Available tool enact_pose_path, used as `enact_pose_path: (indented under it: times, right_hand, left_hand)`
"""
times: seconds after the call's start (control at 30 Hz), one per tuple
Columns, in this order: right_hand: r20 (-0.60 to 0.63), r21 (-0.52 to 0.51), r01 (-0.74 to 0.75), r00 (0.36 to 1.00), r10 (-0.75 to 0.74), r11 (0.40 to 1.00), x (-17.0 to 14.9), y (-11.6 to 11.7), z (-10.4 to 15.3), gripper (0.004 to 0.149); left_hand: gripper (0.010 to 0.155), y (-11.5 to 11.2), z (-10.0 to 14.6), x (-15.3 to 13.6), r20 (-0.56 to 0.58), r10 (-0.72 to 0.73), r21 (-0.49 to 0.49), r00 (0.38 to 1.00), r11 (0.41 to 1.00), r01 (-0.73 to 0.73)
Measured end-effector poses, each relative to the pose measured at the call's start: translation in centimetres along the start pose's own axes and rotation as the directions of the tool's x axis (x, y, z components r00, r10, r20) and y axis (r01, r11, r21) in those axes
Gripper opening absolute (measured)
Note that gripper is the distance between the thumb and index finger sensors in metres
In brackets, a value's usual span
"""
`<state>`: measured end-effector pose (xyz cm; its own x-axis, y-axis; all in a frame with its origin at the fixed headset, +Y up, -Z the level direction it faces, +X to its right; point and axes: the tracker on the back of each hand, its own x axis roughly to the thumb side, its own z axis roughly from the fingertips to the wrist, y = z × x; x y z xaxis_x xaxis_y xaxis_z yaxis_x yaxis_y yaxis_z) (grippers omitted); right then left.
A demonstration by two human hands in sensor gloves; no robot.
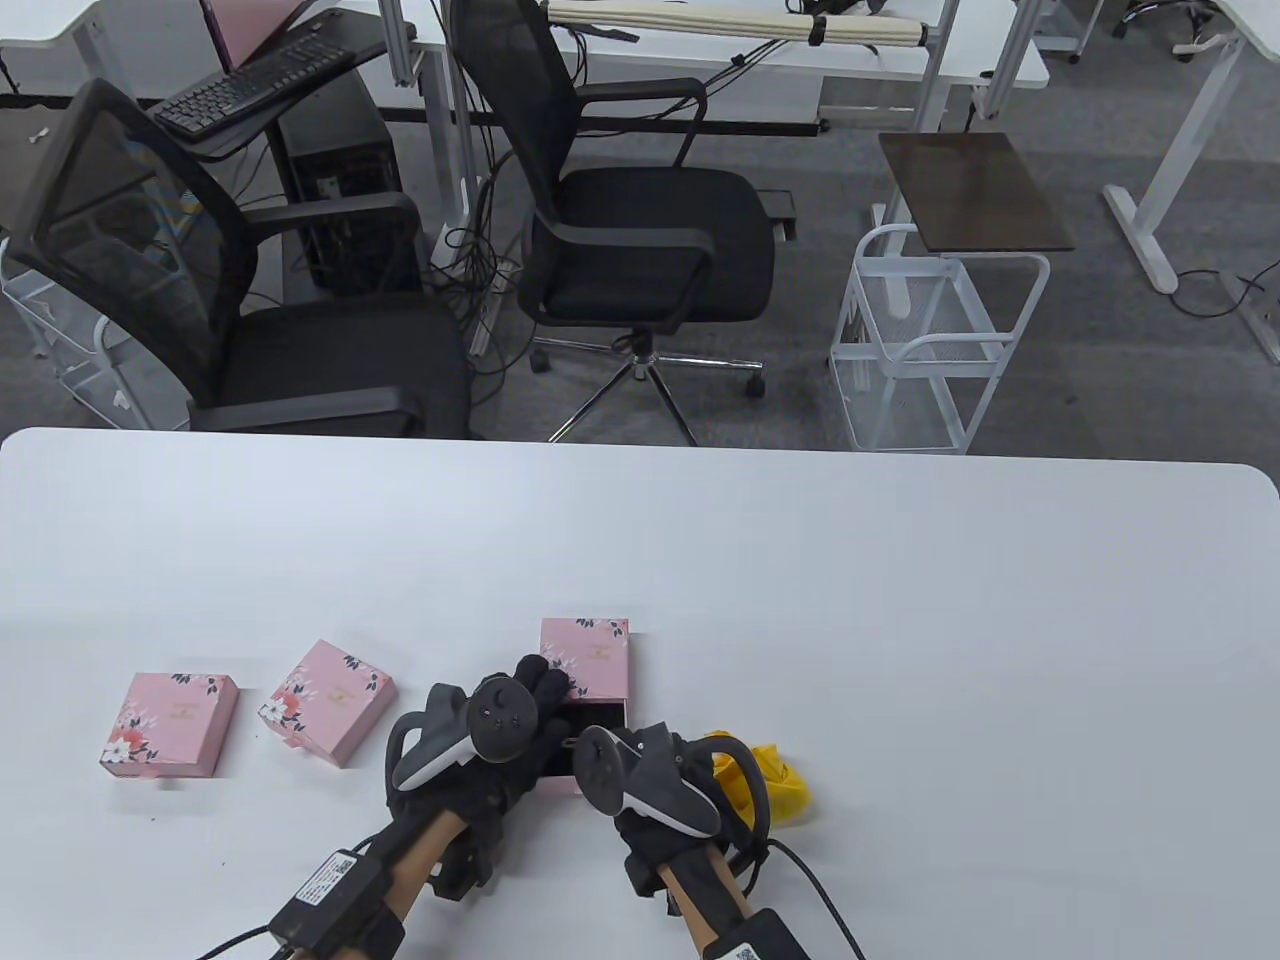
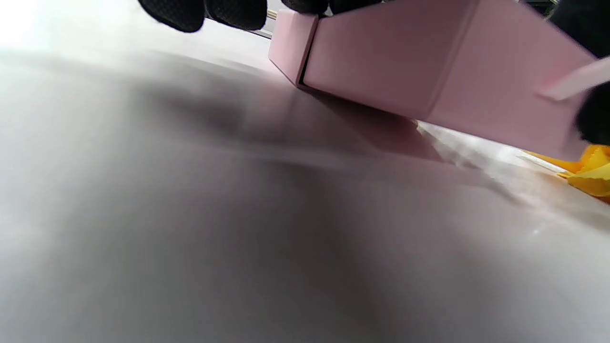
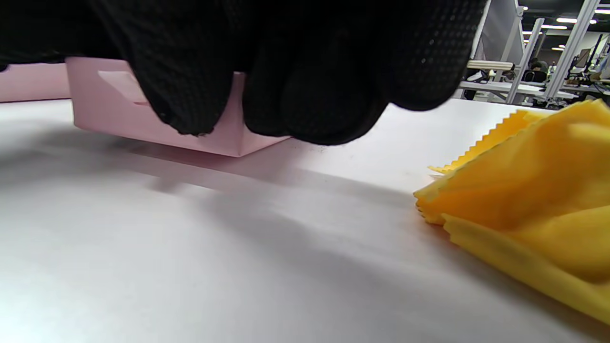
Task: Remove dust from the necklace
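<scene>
Here the necklace itself cannot be seen; the pink floral drawer box (image 1: 588, 655) near the table's (image 1: 900, 620) front edge stands partly slid open, its dark tray showing nothing I can make out. The left hand (image 1: 500, 730) grips the box's sleeve, fingers curled over it. The right hand (image 1: 650, 780) is at the tray's end, its grip unclear. A yellow cloth (image 1: 775, 785) lies just beside it. Two closed pink boxes (image 1: 170, 725) sit further left.
</scene>
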<state>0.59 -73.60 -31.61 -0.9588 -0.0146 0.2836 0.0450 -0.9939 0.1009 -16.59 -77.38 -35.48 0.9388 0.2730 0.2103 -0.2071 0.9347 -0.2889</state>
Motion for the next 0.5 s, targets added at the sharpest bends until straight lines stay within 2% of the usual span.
enact_pose_path:
  times: [0.23,0.3,0.5]
  right_hand:
    - [-0.033,-0.082,-0.059,0.998,0.057,0.995,0.5,1.0,-0.4,0.041]
    - [-0.079,-0.170,-0.054,0.996,0.041,0.984,0.7,1.2,-0.5,0.070]
    - [-0.145,-0.111,0.038,0.988,-0.054,0.993,1.0,1.2,-2.9,0.075]
  left_hand:
    - [0.059,0.1,-0.1,-0.1,0.005,0.028,0.009,1.000,1.000,-0.028]
    - [0.059,0.0,-0.1,-0.2,0.009,0.043,0.014,0.999,0.999,-0.043]
    - [0.058,0.0,-0.1,-0.3,0.012,0.059,0.011,0.998,0.998,-0.060]
